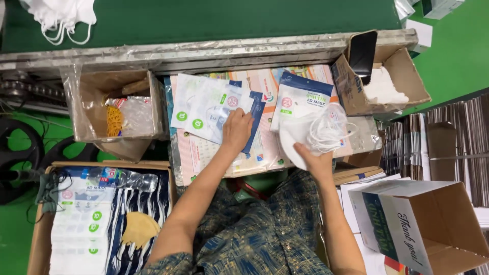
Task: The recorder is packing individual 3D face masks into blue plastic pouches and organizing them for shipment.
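1. Left hand (237, 130) lies flat, fingers spread, pressing on the top pouch (204, 109) of a fanned pile of white-and-blue mask pouches at the middle of the bench. It is not pinching anything; whether a fingertip has caught the pouch's edge cannot be told.
2. Right hand (315, 160) is closed around the lower edge of a stack of white masks (310, 133), ear loops bunched loose on top. The stack sits just right of the pouch pile, partly over another pouch (300, 99).
3. Judgement on handling: the pouches look slick, so a flat palm may drag several at once; one thumb at the open edge would separate one cleanly. The loops could snag, so the stack is best kept squared and the loops tucked.
4. Surface: bench top covered by printed sheets (214, 160), edged at the back by a metal rail (204, 51) with a green belt (229, 18) beyond it.
5. Surroundings: open carton with a bag (119, 109) to the left, a carton holding a dark phone (362, 53) to the right, a printed box (423, 224) at lower right, and a box of packed pouches (81, 219) at lower left.
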